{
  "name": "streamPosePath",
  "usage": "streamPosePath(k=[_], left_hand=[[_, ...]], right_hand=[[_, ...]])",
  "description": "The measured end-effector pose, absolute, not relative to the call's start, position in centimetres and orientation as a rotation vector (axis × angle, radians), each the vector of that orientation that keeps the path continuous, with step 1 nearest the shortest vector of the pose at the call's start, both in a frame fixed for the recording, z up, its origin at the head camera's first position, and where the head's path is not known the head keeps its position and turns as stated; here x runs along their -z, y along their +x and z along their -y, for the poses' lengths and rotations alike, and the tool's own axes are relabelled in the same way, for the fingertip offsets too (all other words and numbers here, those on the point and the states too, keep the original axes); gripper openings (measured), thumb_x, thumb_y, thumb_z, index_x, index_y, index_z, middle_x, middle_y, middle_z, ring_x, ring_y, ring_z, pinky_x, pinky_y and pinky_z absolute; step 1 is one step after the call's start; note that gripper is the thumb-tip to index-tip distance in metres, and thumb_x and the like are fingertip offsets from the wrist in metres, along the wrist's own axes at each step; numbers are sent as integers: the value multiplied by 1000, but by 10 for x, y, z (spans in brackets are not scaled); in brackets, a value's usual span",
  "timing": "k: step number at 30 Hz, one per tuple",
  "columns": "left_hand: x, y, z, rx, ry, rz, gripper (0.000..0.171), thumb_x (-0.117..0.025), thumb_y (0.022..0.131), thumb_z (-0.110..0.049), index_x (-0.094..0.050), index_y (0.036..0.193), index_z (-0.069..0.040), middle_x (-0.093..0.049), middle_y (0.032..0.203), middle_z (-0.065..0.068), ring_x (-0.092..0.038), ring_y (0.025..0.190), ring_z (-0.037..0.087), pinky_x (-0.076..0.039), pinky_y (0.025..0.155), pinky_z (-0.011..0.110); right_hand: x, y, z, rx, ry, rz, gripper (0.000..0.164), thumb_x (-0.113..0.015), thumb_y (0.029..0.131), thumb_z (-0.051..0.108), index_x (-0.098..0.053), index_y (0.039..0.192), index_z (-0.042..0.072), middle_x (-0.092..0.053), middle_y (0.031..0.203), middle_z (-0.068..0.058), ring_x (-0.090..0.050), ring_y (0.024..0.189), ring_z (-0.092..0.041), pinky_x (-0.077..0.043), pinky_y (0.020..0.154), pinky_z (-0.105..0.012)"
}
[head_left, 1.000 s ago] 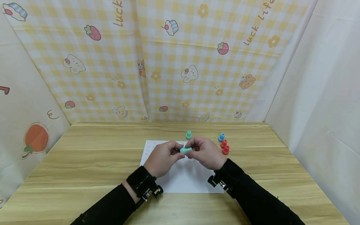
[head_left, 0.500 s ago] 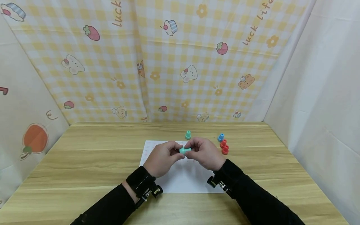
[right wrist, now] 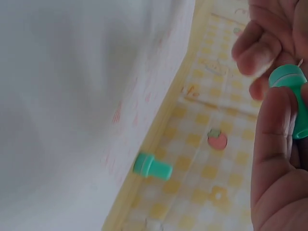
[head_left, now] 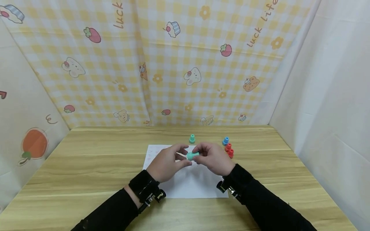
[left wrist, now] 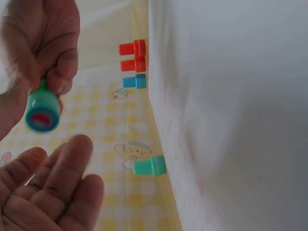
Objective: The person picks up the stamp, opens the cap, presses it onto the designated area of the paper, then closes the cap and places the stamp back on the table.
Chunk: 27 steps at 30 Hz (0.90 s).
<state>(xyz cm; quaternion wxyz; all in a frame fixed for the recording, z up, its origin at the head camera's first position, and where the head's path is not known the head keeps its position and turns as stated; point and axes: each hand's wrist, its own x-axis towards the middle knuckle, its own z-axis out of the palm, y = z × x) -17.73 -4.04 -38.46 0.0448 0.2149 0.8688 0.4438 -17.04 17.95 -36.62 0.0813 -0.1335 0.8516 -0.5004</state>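
Observation:
My right hand (head_left: 215,160) pinches a small mint-green toy stamp (head_left: 192,156) by its narrow handle, above the sheet of paper (head_left: 193,184). The stamp's wide end points left, toward my left hand (head_left: 164,164). That hand has its thumb and fingers spread apart around this end and grips nothing. In the left wrist view the round end of the stamp (left wrist: 43,113) faces the camera, with red inside a dark blue ring. In the right wrist view the thumb lies along the side of the stamp (right wrist: 287,77).
Another green stamp (head_left: 192,139) stands behind the paper. To the right, a blue stamp (head_left: 225,141) and two red ones, one red stamp (head_left: 228,147) nearer the back, stand in a row. Faint pinkish prints mark the paper's far part. A checked curtain (head_left: 173,64) hangs behind the wooden table (head_left: 95,166).
Both hands were holding the stamp earlier. Now the left thumb and fingers have opened and let go of it, while the right hand has shifted slightly right with it.

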Motion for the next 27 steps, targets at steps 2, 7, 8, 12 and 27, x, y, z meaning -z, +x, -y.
streamPosePath(k=[2, 7, 8, 12, 27], left_hand=[[382, -178, 44, -1307, 660, -2691, 51, -79, 96, -34, -62, 142, -19, -71, 133, 2, -74, 113, 16, -62, 92, 40], [379, -181, 55, -1162, 673, -2820, 58, -76, 98, -40, -59, 147, -15, -65, 146, 6, -66, 131, 25, -55, 107, 49], [379, -182, 58, -1131, 679, -2840, 59, -76, 98, -41, -59, 148, -14, -64, 147, 6, -64, 134, 27, -54, 109, 50], [381, -185, 65, -1027, 708, -2888, 63, -74, 99, -42, -56, 150, -10, -60, 151, 10, -57, 142, 30, -49, 115, 50], [390, -196, 88, -774, 729, -2948, 67, -69, 102, -42, -49, 155, -6, -43, 163, 24, -41, 153, 41, -34, 124, 61]], right_hand=[[365, -171, -186, 1486, -380, -2591, 14, -73, 98, 11, -71, 110, 3, -75, 98, -14, -66, 80, -18, -54, 73, -28], [361, -175, -207, 1397, -316, -2736, 13, -71, 99, 9, -72, 110, 3, -76, 97, -11, -60, 79, -17, -51, 70, -25], [361, -175, -212, 1368, -296, -2761, 13, -70, 100, 9, -72, 110, 4, -76, 97, -10, -59, 80, -17, -50, 70, -25], [357, -177, -230, 1255, -234, -2850, 12, -66, 101, 8, -72, 112, 5, -74, 97, -7, -57, 81, -18, -48, 70, -25], [360, -176, -280, 888, -155, -2952, 8, -69, 95, 5, -70, 103, 6, -73, 100, -8, -58, 83, -20, -48, 70, -28]])
